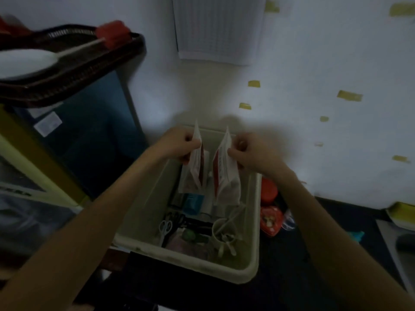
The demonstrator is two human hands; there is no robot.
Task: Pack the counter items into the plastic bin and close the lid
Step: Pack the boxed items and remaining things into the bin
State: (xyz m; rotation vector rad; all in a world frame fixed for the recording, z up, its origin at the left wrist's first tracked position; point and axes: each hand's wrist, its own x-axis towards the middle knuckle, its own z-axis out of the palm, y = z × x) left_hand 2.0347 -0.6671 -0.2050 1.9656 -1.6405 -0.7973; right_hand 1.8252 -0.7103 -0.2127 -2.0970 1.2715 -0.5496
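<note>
While the plastic bin sits open on a dark counter near the bottom middle of the view, both hands hang over its far end, each with a packet. Fingers and thumb of the left hand are curled round the top of a white and red packet, which hangs upright with its lower end inside the bin. Beside it, slightly apart, the right hand pinches a second white and red packet the same way, its base also down between the bin walls.

Lower in the bin lie scissors, a blue packet, a small green round thing and a pale cup with white sticks or spoons in it; the rest is too dim to name.

Just outside the bin's right wall rest two red containers, touching or nearly touching it. Behind the bin rises a pale wall dotted with strips of yellow tape, and a sheet of paper hangs on it above. At upper left a dark woven tray carries a white spoon and something red, blurred. Below the tray stands a dark blue cabinet. The whole room is dimly lit.
</note>
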